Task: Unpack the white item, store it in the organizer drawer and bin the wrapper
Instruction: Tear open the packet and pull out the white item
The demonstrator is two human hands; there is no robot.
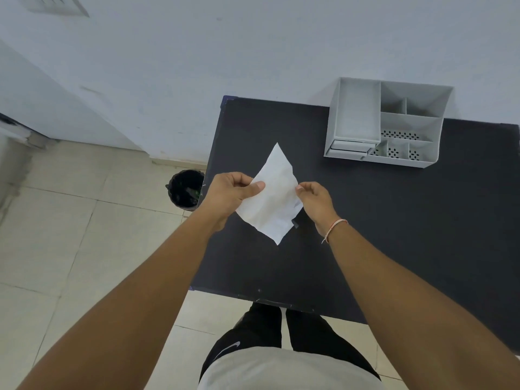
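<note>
A flat white packet (274,198) hangs above the black table (394,220), turned like a diamond with one corner pointing away from me. My left hand (229,194) pinches its left edge between thumb and fingers. My right hand (315,202) pinches the right edge. What the packet holds is hidden. The grey organizer (385,123) stands at the table's far edge against the wall, with its small drawers (350,149) at the lower left front, pushed in. A black bin (184,190) stands on the floor left of the table.
The organizer has a long tray on the left and several open compartments on the right. Beige floor tiles lie left of and in front of the table. A white wall runs behind. The bin holds some dark waste.
</note>
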